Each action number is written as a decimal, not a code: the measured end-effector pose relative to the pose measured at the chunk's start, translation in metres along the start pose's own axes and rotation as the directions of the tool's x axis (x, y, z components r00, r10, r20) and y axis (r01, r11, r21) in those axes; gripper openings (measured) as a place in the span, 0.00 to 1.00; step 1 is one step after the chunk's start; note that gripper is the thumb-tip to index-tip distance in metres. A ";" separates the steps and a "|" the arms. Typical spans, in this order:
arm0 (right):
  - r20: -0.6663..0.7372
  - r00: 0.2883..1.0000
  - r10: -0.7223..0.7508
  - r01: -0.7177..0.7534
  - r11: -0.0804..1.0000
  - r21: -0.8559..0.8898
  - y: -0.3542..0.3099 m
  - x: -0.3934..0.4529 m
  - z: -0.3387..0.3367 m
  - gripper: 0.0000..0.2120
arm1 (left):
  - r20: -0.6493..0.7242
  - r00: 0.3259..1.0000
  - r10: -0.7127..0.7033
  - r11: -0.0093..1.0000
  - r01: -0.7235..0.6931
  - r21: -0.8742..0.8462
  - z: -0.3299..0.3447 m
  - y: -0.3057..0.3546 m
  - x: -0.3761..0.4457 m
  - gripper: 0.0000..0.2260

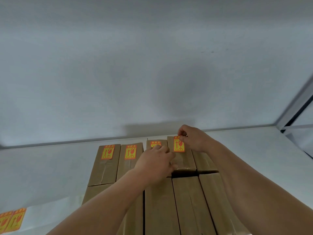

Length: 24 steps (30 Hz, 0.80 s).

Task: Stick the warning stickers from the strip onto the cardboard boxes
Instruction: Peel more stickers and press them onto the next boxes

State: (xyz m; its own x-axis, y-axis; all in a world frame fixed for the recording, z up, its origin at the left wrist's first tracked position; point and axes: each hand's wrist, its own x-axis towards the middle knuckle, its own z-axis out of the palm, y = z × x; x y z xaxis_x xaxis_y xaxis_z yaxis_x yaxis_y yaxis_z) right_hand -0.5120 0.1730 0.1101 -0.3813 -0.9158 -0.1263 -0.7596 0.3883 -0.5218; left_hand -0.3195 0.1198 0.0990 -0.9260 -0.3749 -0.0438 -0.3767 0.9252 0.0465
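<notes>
On the white table [50,167], brown cardboard boxes [189,200] lie packed side by side in two rows, a far row and a near row. At the far row, the right hand [193,138] pinches the top edge of a yellow and orange warning sticker [179,144] that lies on the fourth box from the left [183,160]. Just left of it, the left hand [155,160] rests with relaxed fingers spread on the third box, partly covering that box's sticker [155,144]. Two boxes further left each carry a sticker [107,152] at the far end. Near the left edge, the sticker strip [11,219] lies flat on the table, well apart from both hands
</notes>
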 end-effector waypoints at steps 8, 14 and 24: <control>0.026 1.000 0.007 -0.006 0.999 -0.041 0.008 0.016 0.008 0.05 | 0.049 0.998 0.031 1.000 -0.030 -0.008 0.010 -0.002 0.002 0.20; 0.031 0.999 0.012 -0.010 0.997 -0.072 0.009 0.020 0.015 0.05 | 0.036 0.998 0.045 0.999 -0.044 -0.027 0.014 -0.008 -0.001 0.20; -0.028 0.999 0.031 -0.036 0.984 -0.172 0.008 0.019 0.026 0.08 | 0.031 0.998 0.062 0.998 -0.061 -0.022 0.016 -0.006 0.000 0.19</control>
State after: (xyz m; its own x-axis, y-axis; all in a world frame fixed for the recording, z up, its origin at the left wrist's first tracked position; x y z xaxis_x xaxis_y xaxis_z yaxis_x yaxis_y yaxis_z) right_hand -0.5115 0.1562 0.0815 -0.4196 -0.8999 -0.1191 -0.8247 0.4328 -0.3641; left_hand -0.3164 0.1153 0.0827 -0.9464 -0.3150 -0.0716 -0.3199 0.9448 0.0712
